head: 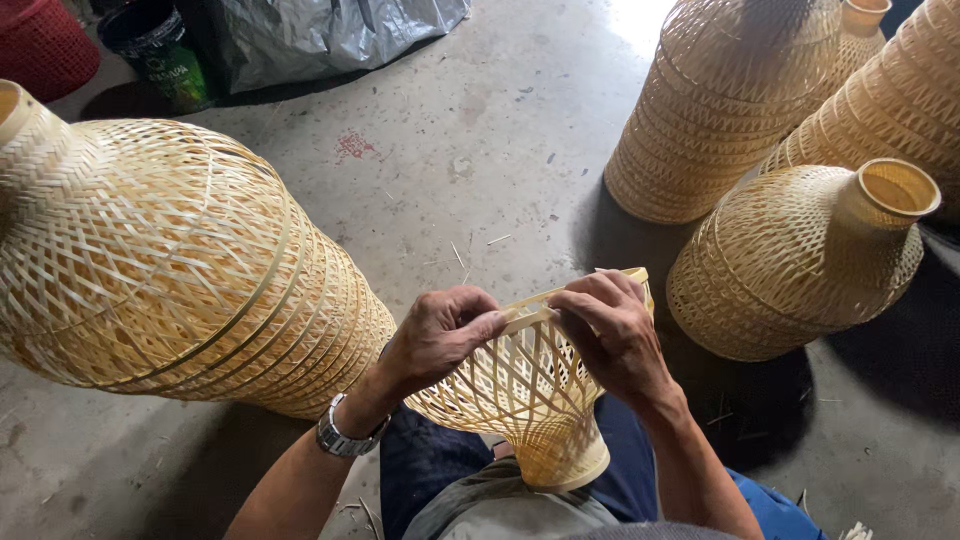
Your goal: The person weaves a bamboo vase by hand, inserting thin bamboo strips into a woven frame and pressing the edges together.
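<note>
The person sits and holds a small woven bamboo shade (525, 395) over the lap, with its narrow neck pointing down toward the body and its wide open rim turned up and away. Both forearms come up from the lower edge of the view and meet at this rim.

The left hand (440, 335) is bent at the wrist, the knuckles up, and its fingers are closed on the near-left part of the rim; the thumb presses the flat rim strip from the side. A metal wristwatch (345, 435) sits on this wrist. The right hand (610, 330) reaches over the rim from the right, palm down, and its fingers are curled and pinched on the rim strip, very near the left fingertips. So both hands are clamped on the same edge of the shade.

On the concrete floor (470, 160), a big woven shade (170, 270) lies on its side just beside the left arm. On the right, a smaller finished shade (800, 260) leans near the right hand, and two more shades (730, 90) stand behind it.
</note>
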